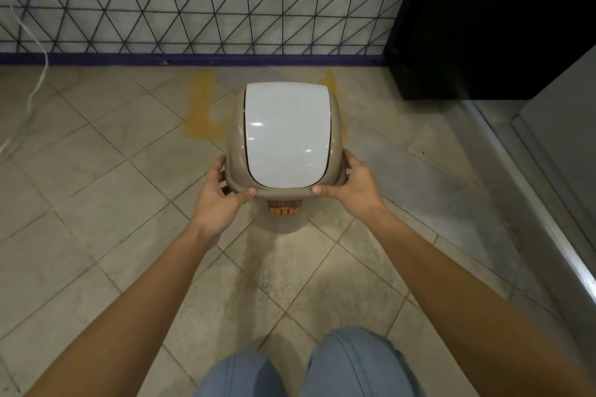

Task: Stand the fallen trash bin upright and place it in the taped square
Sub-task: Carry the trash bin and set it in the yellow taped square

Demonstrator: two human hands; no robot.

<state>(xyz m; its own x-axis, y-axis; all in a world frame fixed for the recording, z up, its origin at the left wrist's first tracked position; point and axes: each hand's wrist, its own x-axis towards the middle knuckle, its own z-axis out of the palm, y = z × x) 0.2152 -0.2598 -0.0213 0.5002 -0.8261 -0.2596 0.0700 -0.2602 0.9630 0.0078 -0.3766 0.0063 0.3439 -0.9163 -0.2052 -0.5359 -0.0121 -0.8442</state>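
Note:
A beige trash bin (285, 138) with a white swing lid stands upright on the tiled floor, an orange "BIN" label on its near side. My left hand (219, 193) grips the lid's rim on the left and my right hand (353, 185) grips it on the right, thumbs on the near edge. Yellow tape (201, 106) marks a square on the floor by the wall. The bin's top covers most of that square, so I cannot tell whether its base sits inside it.
A wall with a black triangle pattern (225, 0) and a purple skirting lies just beyond the tape. A black cabinet (490, 19) stands at the right, with a grey step (548, 196) along the right side. A white cable (38, 74) hangs from a socket at far left.

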